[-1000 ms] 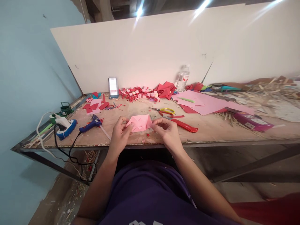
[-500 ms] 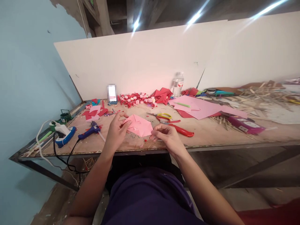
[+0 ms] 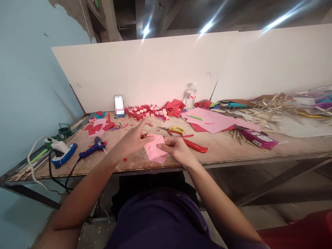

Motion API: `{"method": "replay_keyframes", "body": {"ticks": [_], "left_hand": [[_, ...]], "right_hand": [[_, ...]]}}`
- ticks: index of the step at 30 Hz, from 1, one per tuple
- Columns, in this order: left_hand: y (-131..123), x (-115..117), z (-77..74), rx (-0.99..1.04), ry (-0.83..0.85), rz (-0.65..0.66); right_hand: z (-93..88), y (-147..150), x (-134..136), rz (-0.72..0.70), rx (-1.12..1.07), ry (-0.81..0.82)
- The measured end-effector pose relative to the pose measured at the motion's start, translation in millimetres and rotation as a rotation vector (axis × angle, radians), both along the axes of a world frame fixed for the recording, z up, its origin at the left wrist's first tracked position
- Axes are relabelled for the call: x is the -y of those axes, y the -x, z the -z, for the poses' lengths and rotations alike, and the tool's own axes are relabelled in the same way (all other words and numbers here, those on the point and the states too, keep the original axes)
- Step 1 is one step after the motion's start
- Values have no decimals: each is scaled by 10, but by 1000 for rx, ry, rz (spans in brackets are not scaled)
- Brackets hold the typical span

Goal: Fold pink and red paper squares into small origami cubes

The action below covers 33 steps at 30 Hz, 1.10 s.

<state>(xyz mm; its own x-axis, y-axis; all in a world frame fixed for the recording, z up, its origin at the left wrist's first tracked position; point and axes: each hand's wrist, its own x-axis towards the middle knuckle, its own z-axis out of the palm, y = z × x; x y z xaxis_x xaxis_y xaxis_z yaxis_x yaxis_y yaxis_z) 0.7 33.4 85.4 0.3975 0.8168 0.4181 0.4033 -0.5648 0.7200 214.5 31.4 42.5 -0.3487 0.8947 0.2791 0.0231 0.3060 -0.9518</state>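
Gripped between the fingers of the left hand and right hand, thumbs on its upper-left and right edges, the pink paper looked light, thin and easily creased, best pinched gently along its folded edges.

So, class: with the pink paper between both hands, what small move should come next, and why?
Probably the right hand should press the paper's folds flatter with its thumb. That thumb rests on the paper, the left hand holds the upper left edge, and small dark gaps suggest the flaps are not quite flat.
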Motion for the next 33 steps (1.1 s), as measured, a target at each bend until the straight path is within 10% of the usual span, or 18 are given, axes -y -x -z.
{"method": "replay_keyframes", "body": {"ticks": [5, 12, 33], "left_hand": [[32, 176, 308, 381, 96, -145], [27, 186, 662, 400, 163, -161], [26, 208, 691, 384, 203, -146]], "right_hand": [[94, 124, 61, 42, -139, 92], [120, 141, 34, 81, -61, 15], [212, 129, 52, 3, -84, 60]]}}
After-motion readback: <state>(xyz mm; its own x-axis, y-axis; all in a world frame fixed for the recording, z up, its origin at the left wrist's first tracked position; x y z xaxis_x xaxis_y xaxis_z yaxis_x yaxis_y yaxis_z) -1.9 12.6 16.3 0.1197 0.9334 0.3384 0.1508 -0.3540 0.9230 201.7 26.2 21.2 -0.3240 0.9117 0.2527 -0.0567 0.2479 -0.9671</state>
